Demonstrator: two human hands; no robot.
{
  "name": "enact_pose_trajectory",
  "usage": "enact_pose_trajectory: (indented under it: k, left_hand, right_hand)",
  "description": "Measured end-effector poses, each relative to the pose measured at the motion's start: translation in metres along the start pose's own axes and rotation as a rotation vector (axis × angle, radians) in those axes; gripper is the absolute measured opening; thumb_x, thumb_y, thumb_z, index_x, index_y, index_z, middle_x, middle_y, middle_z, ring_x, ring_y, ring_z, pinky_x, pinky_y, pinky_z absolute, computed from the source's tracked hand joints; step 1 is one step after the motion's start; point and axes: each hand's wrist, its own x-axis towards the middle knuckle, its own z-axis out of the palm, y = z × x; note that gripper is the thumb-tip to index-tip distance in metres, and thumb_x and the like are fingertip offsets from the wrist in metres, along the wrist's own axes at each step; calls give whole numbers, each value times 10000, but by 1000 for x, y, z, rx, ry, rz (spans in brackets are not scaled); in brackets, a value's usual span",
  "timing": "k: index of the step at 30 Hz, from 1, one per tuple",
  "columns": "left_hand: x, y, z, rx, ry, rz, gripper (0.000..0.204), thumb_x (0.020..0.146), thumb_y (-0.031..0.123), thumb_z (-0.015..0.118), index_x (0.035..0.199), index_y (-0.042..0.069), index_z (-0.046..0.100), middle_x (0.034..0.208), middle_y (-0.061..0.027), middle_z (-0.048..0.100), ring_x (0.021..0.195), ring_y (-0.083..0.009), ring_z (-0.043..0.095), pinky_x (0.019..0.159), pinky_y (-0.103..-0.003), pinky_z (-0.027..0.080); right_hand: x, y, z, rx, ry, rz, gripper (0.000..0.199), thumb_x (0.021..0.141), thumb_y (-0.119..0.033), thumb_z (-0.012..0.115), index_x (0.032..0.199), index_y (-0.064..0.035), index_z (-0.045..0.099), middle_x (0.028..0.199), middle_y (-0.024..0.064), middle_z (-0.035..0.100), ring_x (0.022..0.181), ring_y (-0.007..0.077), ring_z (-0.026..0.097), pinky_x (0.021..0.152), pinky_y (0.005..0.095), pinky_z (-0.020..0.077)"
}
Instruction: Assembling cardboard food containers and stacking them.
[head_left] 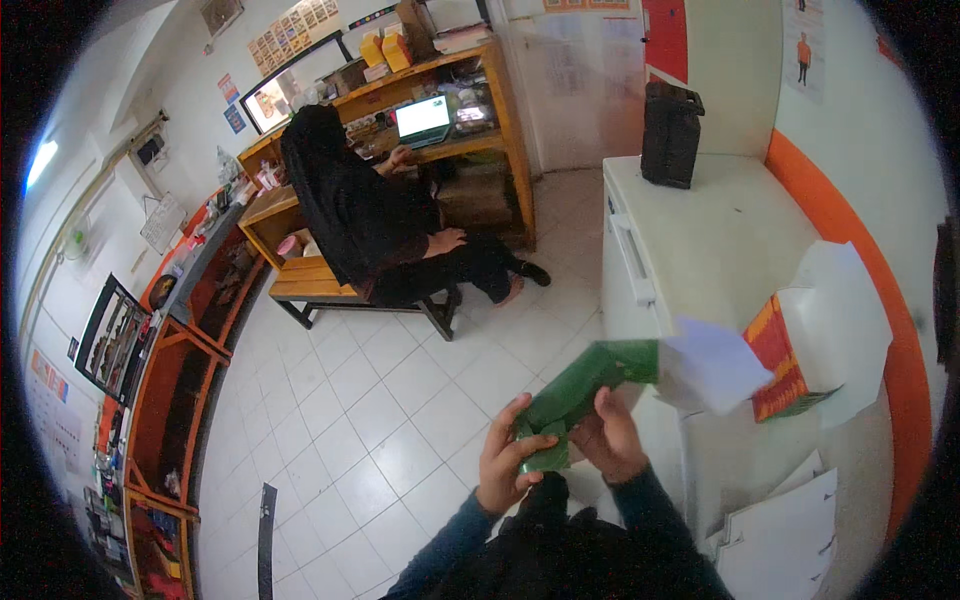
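Note:
A green-and-white folding carton [590, 380], partly folded, is held up in front of me between both hands. My left hand [515, 450] is closed on its lower left end, with the fingers over a small green flap. Against the near side of the carton, my right hand [610, 440] grips with its thumb up and its fingers partly hidden. A blurred white flap [712, 365] sticks out to the right, over the white chest-like counter. Close to that flap, an opened-up box [775, 355] with a red and yellow patterned side and white inner panels stands on the counter.
Flat white cardboard sheets [780, 525] lie at the counter's near end. A black bag-like block [671, 135] stands at the far end of the white counter [720, 215]. Ahead, a seated person [350, 210] in black uses a laptop [423, 120] at a wooden desk. Orange shelves [165, 420] line the left.

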Motion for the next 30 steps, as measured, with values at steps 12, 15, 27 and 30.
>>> enact_pose_trajectory:
  k: [12,15,27,30]
  left_hand:
    - [12,-14,9,503,123,51,361,817,379,543,998,84,648,1212,-154,469,1122,-377,433,931,-456,364]
    - [11,-17,10,564,20,137,323,770,342,598,1009,133,656,1211,-140,469,1108,-370,432,934,-462,357]
    - [12,-18,18,629,-27,65,409,783,269,621,1166,136,563,1303,-204,321,1108,-359,413,945,-443,312]
    - [15,-7,2,470,-162,-58,558,798,370,568,1270,102,439,1361,-221,184,1105,-350,427,902,-425,375]
  right_hand:
    - [12,23,23,114,58,-96,312,896,-243,511,1121,-32,466,1040,89,572,917,207,581,719,320,524]
    - [13,15,20,182,94,-114,324,901,-246,499,1139,-32,453,1048,93,568,917,211,582,718,325,524]
    - [9,27,19,19,122,-162,262,890,-198,519,1078,-17,497,970,62,585,845,179,589,651,295,494]
    - [7,21,19,-673,100,-282,228,848,-111,548,1055,-21,520,943,101,605,818,221,609,637,315,483]
